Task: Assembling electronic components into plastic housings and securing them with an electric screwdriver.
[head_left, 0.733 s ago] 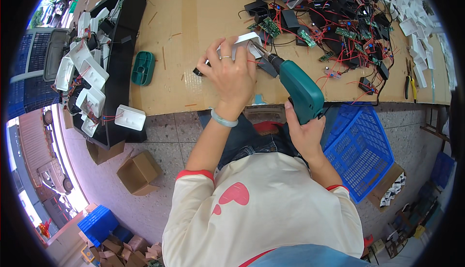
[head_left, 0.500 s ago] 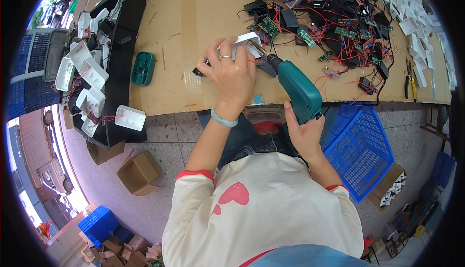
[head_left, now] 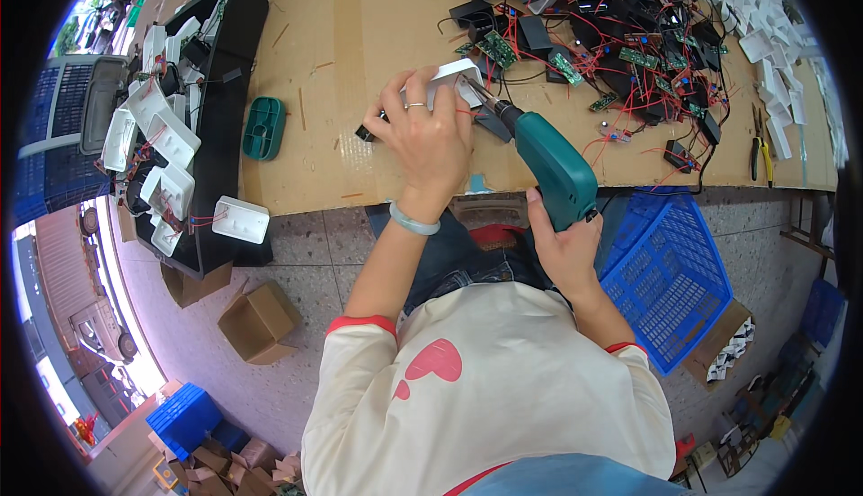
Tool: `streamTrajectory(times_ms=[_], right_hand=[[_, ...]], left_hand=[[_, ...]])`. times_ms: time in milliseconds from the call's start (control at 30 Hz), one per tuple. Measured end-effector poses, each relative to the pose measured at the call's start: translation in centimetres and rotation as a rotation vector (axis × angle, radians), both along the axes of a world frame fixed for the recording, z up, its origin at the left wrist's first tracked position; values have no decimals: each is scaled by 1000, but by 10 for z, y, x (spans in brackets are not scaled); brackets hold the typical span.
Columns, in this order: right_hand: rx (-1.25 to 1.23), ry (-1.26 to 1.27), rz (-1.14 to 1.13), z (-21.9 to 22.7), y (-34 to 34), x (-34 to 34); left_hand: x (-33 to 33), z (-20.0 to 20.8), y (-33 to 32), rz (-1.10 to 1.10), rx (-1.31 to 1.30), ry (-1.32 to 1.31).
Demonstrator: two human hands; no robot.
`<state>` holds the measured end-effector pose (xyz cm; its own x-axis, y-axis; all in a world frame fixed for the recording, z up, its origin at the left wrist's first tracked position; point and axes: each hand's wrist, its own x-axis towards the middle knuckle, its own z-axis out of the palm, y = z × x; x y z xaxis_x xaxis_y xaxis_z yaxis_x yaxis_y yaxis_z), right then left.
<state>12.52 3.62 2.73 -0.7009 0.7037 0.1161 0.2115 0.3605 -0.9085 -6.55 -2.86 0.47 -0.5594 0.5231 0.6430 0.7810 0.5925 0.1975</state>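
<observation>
Holding the white casing point(head_left: 458, 70) at twelve o'clock from the person's chest point(head_left: 503, 352), the left hand point(head_left: 430, 134) arches over it; the casing looks light, stiff and perhaps slippery, best taken by its side walls. At five o'clock from it, the right hand point(head_left: 569, 242) wraps the handle of a green power screwdriver point(head_left: 553, 165) (surely the heavier piece). From where I stand, fingers cover much of the casing, and the screwdriver's tip is hard to make out.

One head-worn wide fisheye looks steeply down, from quite near above the front edge of the table point(head_left: 315, 168), and it covers also the floor point(head_left: 270, 393) before this table.
</observation>
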Motion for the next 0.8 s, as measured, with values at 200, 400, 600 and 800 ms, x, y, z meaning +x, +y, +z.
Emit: streamTrajectory(times_ms=[200, 400, 600, 800], right_hand=[[9, 30, -10, 1, 0, 1], [-128, 77, -56, 8, -3, 17], [-114, 76, -129, 18, 0, 41], [-280, 140, -199, 32, -2, 44]], left_hand=[[1, 1, 1, -3, -2, -9], [0, 1, 1, 22, -2, -4], [1, 1, 0, 22, 0, 6], [3, 2, 1, 36, -25, 7]])
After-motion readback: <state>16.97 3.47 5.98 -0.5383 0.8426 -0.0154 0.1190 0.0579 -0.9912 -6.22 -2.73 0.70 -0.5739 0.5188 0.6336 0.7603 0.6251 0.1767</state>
